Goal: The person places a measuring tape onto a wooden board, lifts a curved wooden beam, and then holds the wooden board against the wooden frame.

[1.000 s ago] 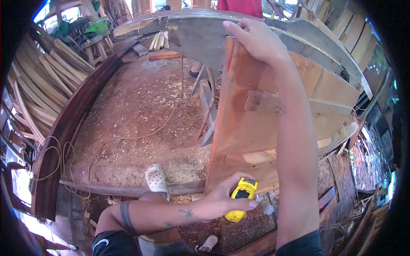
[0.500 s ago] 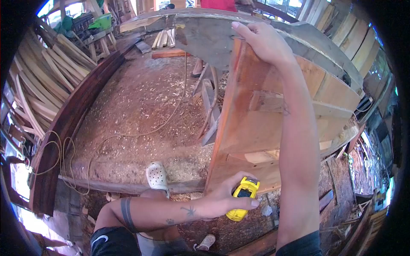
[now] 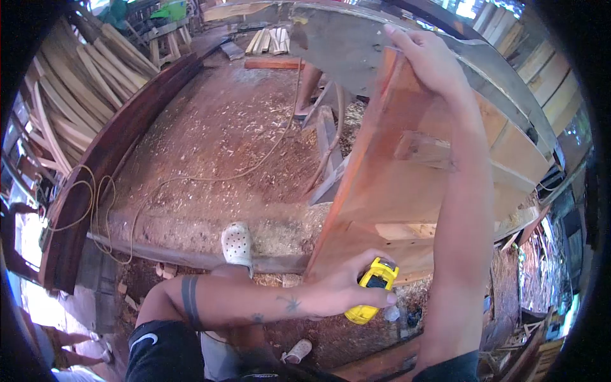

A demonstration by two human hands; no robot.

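Observation:
A yellow tape measure (image 3: 372, 290) is in my left hand (image 3: 347, 286), low in the middle, close to the bottom end of a reddish wooden panel (image 3: 382, 184). My right hand (image 3: 429, 60) rests at the panel's top corner, thumb pointing left and fingers mostly hidden behind the edge. Whether those fingers grip the panel or only lie on it is hard to see, but they are bent over it. Behind the corner runs a grey curved board (image 3: 337, 51). No tape blade can be made out.
Curved planks (image 3: 95, 83) are stacked at the left beside a long dark red beam (image 3: 114, 146). A cord (image 3: 210, 178) crosses the floor of wood shavings. Another person's leg (image 3: 309, 86) shows behind the props. Short wood strips (image 3: 270, 41) lie farther back.
The view has tilted down and shifted, so the panel and grey board appear farther right and higher. Both hands keep their places on the tape measure and the panel corner.

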